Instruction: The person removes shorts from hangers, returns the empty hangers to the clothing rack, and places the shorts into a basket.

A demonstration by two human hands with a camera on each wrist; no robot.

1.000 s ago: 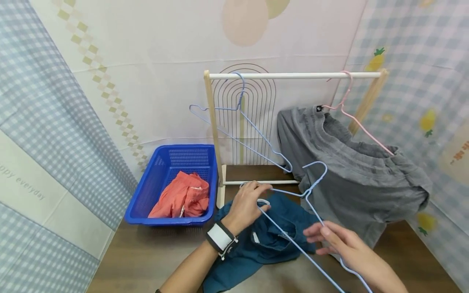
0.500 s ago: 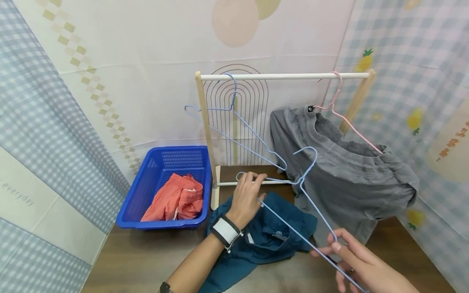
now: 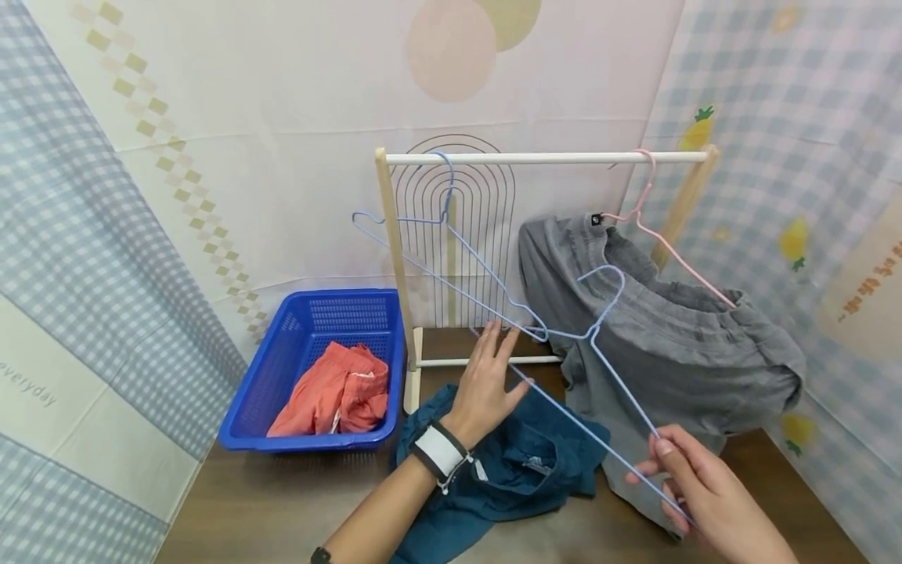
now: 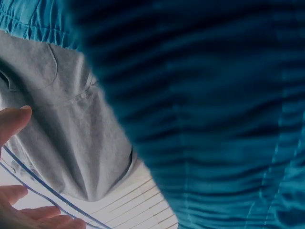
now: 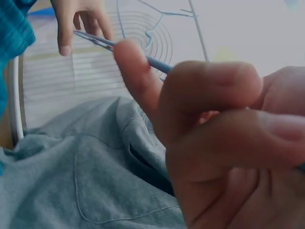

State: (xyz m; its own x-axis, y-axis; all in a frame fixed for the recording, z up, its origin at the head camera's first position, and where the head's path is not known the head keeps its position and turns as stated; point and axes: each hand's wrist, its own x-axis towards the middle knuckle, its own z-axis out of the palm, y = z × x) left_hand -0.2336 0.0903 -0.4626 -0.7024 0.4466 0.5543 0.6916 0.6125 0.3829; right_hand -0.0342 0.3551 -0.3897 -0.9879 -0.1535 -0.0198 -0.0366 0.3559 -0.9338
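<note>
My right hand (image 3: 712, 493) grips a blue wire hanger (image 3: 604, 315) near one end, thumb and fingers around the wire, hook upward. My left hand (image 3: 486, 392) is at the hanger's far end, fingers spread and straight; the wires pass behind or beside its fingers. In the left wrist view, two hanger wires run between my thumb and fingers (image 4: 43, 212). Beneath the left hand, teal elastic-waist trousers (image 3: 524, 501) lie crumpled on the table; their gathered waistband (image 4: 205, 114) fills much of the left wrist view.
A rack with a white rail (image 3: 543, 158) stands behind. An empty blue hanger (image 3: 447, 205) hangs at its left, and grey trousers (image 3: 669, 360) on a pink hanger (image 3: 645, 194) at its right. At left, a blue basket (image 3: 310, 444) holds a coral garment (image 3: 338, 388).
My right hand, loose at first, has taken hold of the hanger's near end. My left fingers, earlier bent round the far end, have straightened and spread. The hanger has shifted slightly.
</note>
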